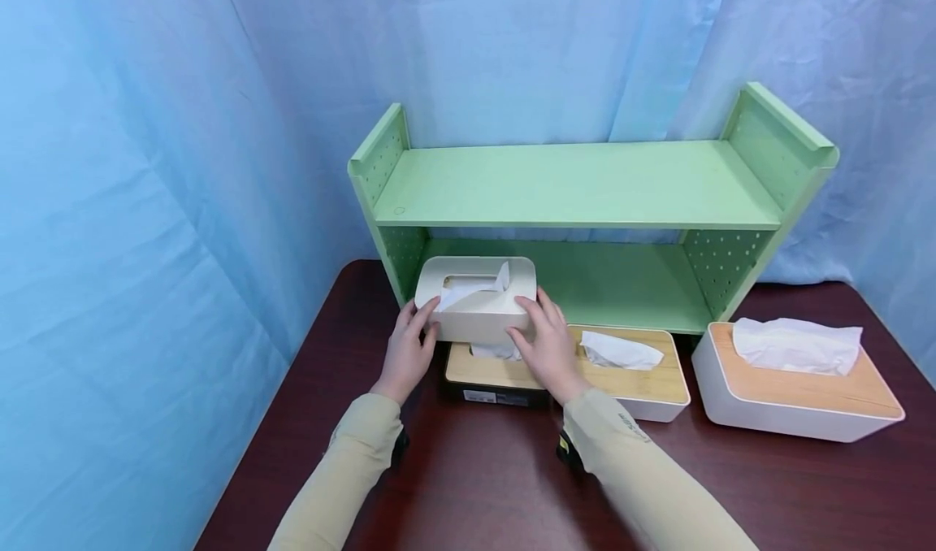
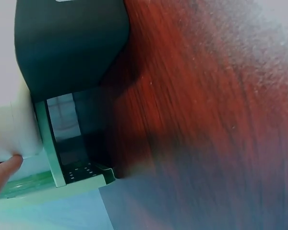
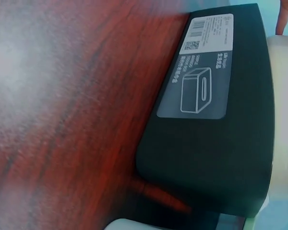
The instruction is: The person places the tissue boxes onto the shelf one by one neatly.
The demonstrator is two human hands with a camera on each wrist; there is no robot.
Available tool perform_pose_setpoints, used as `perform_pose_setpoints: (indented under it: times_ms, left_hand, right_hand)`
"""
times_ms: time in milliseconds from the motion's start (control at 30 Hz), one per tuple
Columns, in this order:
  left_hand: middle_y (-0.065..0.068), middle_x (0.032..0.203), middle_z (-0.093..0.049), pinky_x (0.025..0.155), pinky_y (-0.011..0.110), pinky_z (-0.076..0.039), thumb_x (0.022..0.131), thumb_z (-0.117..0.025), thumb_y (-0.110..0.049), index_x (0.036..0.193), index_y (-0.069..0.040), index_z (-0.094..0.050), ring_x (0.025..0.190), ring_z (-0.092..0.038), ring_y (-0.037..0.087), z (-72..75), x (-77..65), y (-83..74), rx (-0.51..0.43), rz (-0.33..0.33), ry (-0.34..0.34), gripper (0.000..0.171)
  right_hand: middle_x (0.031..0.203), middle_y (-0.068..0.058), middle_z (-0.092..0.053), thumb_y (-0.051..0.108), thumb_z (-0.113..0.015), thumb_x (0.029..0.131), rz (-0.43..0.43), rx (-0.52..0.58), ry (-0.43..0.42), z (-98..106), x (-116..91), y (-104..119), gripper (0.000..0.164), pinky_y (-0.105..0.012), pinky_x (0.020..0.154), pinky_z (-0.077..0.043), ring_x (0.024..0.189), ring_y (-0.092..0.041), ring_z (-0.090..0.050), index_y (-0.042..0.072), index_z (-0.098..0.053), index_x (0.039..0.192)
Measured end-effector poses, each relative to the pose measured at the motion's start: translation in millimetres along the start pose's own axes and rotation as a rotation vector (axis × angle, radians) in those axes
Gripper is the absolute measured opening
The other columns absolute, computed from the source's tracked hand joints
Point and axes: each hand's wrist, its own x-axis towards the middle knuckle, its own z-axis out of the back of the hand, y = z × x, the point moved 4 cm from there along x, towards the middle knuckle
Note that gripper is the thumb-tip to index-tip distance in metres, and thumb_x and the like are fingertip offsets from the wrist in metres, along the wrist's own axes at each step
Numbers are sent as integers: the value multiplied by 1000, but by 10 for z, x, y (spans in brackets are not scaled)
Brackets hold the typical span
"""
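Note:
Both hands hold a small off-white tissue box [image 1: 475, 325] by its two ends, with a white tissue sticking out of its top slot. The left hand [image 1: 405, 357] is at its left end and the right hand [image 1: 550, 352] at its right end. The box is at the front left of the lower shelf, above a black tissue box with a wooden lid [image 1: 457, 368]. In the left wrist view, a fingertip touches the off-white box [image 2: 12, 124]. The right wrist view shows a printed label on the black box [image 3: 206, 158].
A green two-tier shelf [image 1: 570, 185] with perforated sides stands at the back of the dark red table [image 1: 483, 486]. Right of the black box sit a white tissue box with a wooden lid [image 1: 673, 388] and a larger similar one [image 1: 775, 409]. Blue curtains [image 1: 146, 250] hang behind and left.

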Motion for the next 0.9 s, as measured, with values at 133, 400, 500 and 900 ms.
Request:
perform_pose_setpoints:
  times_ms: [133, 400, 500, 900]
  left_hand:
    - [24, 133, -46, 88, 46, -50, 92, -60, -5, 132, -12, -55, 113, -56, 37, -11, 59, 5, 12, 16, 10, 41]
    - [27, 136, -42, 90, 48, -49, 92, -59, -6, 135, -11, -52, 114, -55, 41, -14, 110, 5, 33, 16, 15, 43]
    - [28, 141, -36, 92, 49, -48, 93, -58, -8, 140, -10, -46, 118, -52, 42, -1, 81, -6, 60, 12, 49, 49]
    - [24, 153, -18, 106, 70, -11, 92, -60, -23, 147, -13, -34, 140, -11, 49, 117, -230, -218, 335, -137, 172, 61]
  right_hand:
    - [143, -28, -38, 18, -73, 83, -28, -22, 54, -13, 57, -16, 49, -58, 101, -36, 127, -44, -41, 9, -54, 127]
    - [145, -28, -34, 17, -72, 84, -58, -68, 137, -23, 118, -22, 55, -60, 100, -37, 127, -45, -40, 12, -50, 133]
    - [147, -27, -31, 18, -71, 85, -41, -83, 153, -16, 93, -17, 56, -59, 100, -38, 128, -45, -38, 12, -49, 136]
    - [147, -18, -38, 22, -67, 85, 280, -363, 140, 139, -202, 133, 54, -69, 106, -15, 132, -40, -32, 14, -50, 136]
